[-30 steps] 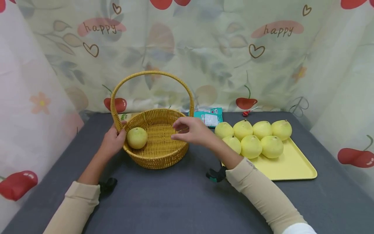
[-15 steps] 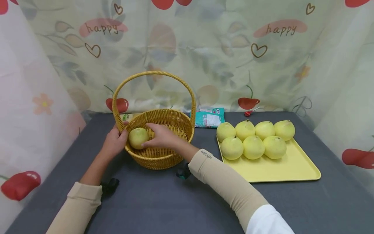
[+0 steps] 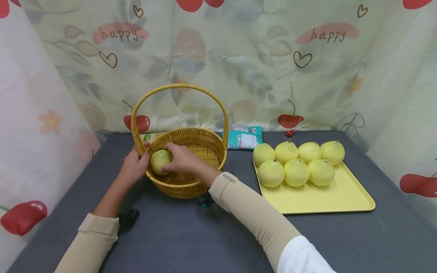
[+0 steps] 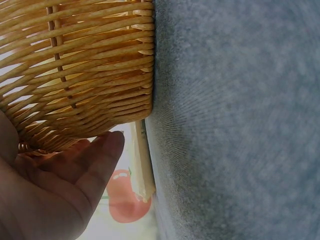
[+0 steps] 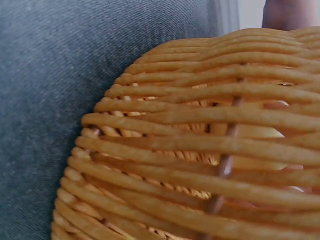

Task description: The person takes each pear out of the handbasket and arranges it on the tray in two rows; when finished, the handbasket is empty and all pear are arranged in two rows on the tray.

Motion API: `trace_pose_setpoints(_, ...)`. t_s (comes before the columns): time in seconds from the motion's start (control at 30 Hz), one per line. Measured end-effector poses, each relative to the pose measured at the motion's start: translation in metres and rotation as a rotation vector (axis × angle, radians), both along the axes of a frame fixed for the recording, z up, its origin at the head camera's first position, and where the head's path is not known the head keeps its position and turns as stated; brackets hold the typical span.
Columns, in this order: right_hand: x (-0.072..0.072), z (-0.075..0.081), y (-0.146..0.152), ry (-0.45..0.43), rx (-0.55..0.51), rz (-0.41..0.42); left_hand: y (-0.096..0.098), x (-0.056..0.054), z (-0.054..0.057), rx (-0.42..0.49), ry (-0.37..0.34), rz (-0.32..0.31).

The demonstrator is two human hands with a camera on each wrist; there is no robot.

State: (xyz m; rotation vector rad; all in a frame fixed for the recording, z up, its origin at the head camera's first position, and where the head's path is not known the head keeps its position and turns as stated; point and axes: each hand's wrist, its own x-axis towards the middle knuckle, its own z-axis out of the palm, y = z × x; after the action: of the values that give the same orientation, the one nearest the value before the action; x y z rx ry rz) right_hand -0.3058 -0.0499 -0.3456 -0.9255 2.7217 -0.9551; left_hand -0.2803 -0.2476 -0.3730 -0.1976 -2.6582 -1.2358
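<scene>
A golden wicker basket (image 3: 184, 189) with a tall arched handle stands left of centre on the table. My left hand (image 3: 134, 165) grips its left side at the foot of the handle; in the left wrist view the fingers of that hand (image 4: 65, 185) lie against the woven wall. Inside, at the left, sits a round yellow-green fruit (image 3: 159, 162), like a small pomelo. My right hand (image 3: 182, 160) reaches over the rim and holds the fruit between thumb and fingers. The basket wall (image 5: 165, 120) fills most of the right wrist view and hides most of that hand.
A yellow tray (image 3: 324, 201) at the right bears several similar fruits (image 3: 296, 172) in two rows. Behind the basket lie a teal packet (image 3: 246, 138) and a beige packet (image 3: 148, 137). A red-wrapped lollipop (image 3: 291, 132) lies by the back curtain (image 3: 259, 76).
My right hand has moved left into the basket and its thumb and fingers have closed round the fruit. The left hand has kept its grip on the basket.
</scene>
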Motion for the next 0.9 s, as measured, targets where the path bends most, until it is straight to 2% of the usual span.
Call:
trace_pose_setpoints(0.27, -0.0005, -0.0036, 0.0037, 0.024, -0.050, 0.005, 0.0007, -0.0003, 0.0001, 0.007, 0.004, -0.005)
trace_pose_setpoints(0.63, 0.0002, -0.0007, 0.0027, 0.045, -0.026, -0.005, -0.0002, -0.0002, 0.0002, 0.007, 0.000, 0.000)
trace_pose_setpoints(0.9, 0.0068, 0.0006, 0.0098, -0.047, -0.105, -0.015, 0.0008, 0.0002, -0.0003, 0.015, -0.009, 0.006)
